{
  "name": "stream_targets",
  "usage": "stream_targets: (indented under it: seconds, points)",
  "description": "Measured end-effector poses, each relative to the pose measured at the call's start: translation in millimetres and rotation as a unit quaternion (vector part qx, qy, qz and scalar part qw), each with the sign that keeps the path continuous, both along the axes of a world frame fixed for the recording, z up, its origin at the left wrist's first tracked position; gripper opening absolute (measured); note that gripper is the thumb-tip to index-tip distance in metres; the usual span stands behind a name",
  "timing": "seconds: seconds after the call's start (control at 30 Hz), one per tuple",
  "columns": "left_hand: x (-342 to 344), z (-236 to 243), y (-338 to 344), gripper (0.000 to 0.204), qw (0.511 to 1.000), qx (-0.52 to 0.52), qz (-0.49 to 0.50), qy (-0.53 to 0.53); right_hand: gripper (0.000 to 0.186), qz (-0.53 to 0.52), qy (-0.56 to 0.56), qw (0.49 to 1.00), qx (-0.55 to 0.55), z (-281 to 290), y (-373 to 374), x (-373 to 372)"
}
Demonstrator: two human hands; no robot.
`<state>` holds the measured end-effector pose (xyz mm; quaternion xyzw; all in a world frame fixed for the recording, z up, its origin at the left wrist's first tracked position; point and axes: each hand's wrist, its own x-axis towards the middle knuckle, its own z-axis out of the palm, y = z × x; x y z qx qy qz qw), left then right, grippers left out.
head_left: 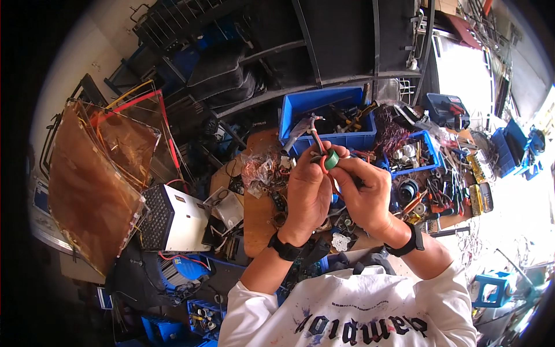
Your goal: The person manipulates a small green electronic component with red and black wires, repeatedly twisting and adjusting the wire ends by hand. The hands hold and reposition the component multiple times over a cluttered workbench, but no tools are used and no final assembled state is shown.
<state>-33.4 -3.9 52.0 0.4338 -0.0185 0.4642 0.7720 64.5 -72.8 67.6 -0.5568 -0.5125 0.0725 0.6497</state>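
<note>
My left hand (307, 188) and my right hand (369, 194) are raised close together over the cluttered workbench. Between their fingertips sits a small green roll of tape (331, 158), pinched by my right hand. My left fingers close on a dark cable (316, 137), which sticks up past them and ends in small bare-looking tips. A red wire (323, 167) shows beside the tape and runs down between the hands. How the tape lies against the cable is partly hidden by the fingers.
Behind my hands stands a large blue bin (352, 139) of tools. A smaller blue tray (435, 155) of parts lies to the right, near pliers and screwdrivers. At left are a white box-shaped unit (188, 222) and a brown-stained panel (87, 191). A blue stool (491, 289) stands lower right.
</note>
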Motion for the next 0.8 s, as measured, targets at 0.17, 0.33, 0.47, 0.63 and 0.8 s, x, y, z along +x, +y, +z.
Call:
stream_targets:
  seconds: [0.17,0.33,0.47,0.63,0.8]
  points:
    - [0.8,-7.7,-0.8,0.046,1.000,0.016,0.014,0.002,0.011,0.013,-0.031,0.999,-0.029,0.7,-2.4,4.6]
    - [-6.1,-2.1,4.2,0.045,0.995,0.059,0.065,0.039,0.015,0.082,-0.078,0.992,-0.051,8.0,-8.8,17.9]
    - [-5.4,4.9,4.1,0.047,0.993,0.067,0.081,0.056,0.015,0.100,-0.119,0.988,-0.021,2.3,-12.0,27.8]
    - [-2.4,2.2,0.0,0.050,0.993,0.089,0.071,0.030,0.012,0.070,-0.055,0.994,-0.064,6.9,-20.5,21.8]
    - [-2.0,0.7,-4.7,0.051,0.995,0.081,0.053,0.032,0.011,0.063,-0.040,0.997,-0.028,8.0,-22.2,17.7]
